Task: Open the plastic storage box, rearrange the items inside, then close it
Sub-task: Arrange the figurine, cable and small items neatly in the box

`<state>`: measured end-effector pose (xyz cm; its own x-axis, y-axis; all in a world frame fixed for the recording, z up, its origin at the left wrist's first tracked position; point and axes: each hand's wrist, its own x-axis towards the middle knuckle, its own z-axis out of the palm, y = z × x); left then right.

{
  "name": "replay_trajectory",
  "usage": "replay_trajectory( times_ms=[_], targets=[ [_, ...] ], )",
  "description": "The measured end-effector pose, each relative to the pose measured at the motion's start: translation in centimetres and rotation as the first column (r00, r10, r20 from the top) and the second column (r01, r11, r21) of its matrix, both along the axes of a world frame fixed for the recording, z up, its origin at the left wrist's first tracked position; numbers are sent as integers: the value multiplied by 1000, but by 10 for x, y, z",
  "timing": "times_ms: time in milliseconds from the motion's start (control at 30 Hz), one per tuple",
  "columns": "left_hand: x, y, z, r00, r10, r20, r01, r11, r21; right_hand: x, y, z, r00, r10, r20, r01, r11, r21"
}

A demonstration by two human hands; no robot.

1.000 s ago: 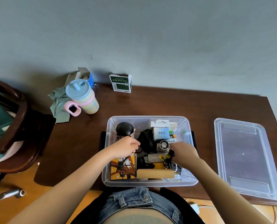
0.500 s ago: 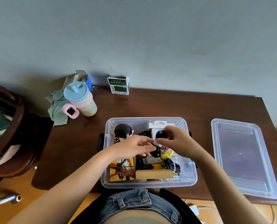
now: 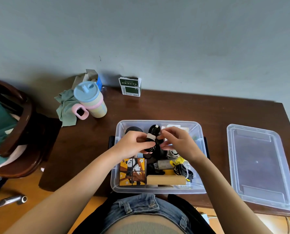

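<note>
A coiled black cable [image 3: 153, 142], bound by a pale strap, is held up over the far half of the clear plastic storage box [image 3: 202, 186], which stands open on the brown table [image 3: 174, 108]. The coil is gripped from the left by the left hand [image 3: 134, 143], fingers curled round it, and pinched from the right by the right hand [image 3: 178, 142] near the strap. The lid [image 3: 259, 164] lies to the right of the box, apart from it.

The rearranging step appears to be under way. For it to be done well, the coil should be kept bunched so that no loop slips loose, and a free gap should be chosen before it is lowered. The near half is already taken by a panda picture cube [image 3: 132, 171], a wooden block [image 3: 166, 179] and a second, smaller cable bundle [image 3: 183, 171], so snagging there is likely. Nothing should be left standing proud of the rim, or the lid may not be seated.
</note>
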<state>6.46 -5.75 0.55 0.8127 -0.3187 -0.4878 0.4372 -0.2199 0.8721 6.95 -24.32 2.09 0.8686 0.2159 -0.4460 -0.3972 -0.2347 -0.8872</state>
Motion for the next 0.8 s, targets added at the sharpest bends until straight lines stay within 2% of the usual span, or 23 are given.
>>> replay_trajectory(
  times_ms=[67, 133, 200, 300, 367, 600, 667, 800],
  targets=[
    [0, 4, -4, 1000, 10, -14, -8, 994, 111, -4, -5, -8, 998, 32, 49, -15, 949, -315],
    [-1, 9, -10, 999, -36, -25, 41, 974, 225, -8, -8, -18, 981, 195, -1, -161, 808, -566],
    [-3, 13, -15, 995, -81, -50, 92, 953, 288, -13, -3, -26, 942, 322, -97, -297, 662, -688],
    [-4, 17, -20, 993, -108, -56, 121, 910, 396, -17, 9, -41, 899, 403, -171, -355, 441, -825],
    [-4, 18, -22, 990, -131, -61, 144, 883, 447, -16, 18, -52, 893, 405, -197, -356, 368, -859],
    [-4, 15, -20, 984, -177, -19, 156, 807, 569, -11, 37, -72, 893, 384, -234, -362, 307, -880],
    [-4, 8, -20, 973, -229, -5, 175, 727, 664, -11, 39, -76, 912, 350, -212, -334, 337, -880],
    [-5, -17, -21, 944, -329, -2, 202, 573, 794, -8, 43, -80, 968, 204, -144, -225, 459, -860]
  ],
)
